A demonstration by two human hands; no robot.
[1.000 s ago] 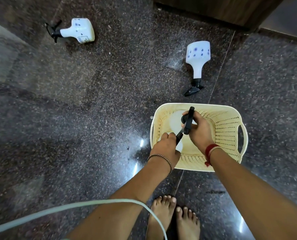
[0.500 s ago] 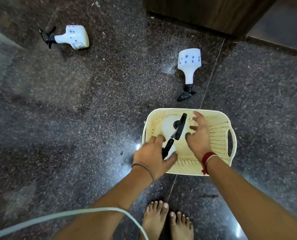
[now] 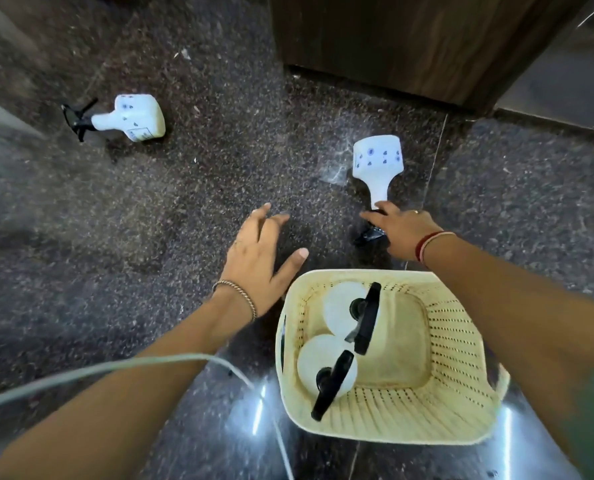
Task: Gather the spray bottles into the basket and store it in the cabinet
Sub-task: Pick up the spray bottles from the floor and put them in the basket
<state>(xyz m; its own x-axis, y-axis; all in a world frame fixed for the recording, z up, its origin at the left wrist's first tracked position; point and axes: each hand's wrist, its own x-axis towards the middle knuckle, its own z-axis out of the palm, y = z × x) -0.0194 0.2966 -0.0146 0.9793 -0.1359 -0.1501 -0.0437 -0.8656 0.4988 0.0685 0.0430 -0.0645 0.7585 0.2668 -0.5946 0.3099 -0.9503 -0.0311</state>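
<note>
1. Nearest to us, the cream perforated plastic basket point(image 3: 461, 358) sits on the dark speckled stone floor point(image 3: 184, 209), and it is filling up: two white round-bodied spray bottles with black trigger heads stand upright against its left wall, one at the near-left corner point(image 3: 318, 362) and one just behind it point(image 3: 340, 306). The right half of the basket is bare.

2. Just beyond the basket's far-left corner, the left hand point(image 3: 259, 251) hovers over the floor, fingers spread wide, holding nothing.

3. Past the far rim, the right hand point(image 3: 402, 233) lies over the black trigger end of a white blue-dotted spray bottle point(image 3: 378, 161) lying on its side on the floor. The fingers look loosely spread, with no grip closed yet, I'd say.

4. Farther off to the left, well apart, another white blue-dotted spray bottle with a label point(image 3: 132, 117) lies tipped over, untouched.

5. At the far edge of the floor stands the dark wooden cabinet point(image 3: 409, 39).

6. So I make it two in, two to go, then the basket still needs storing.
</note>
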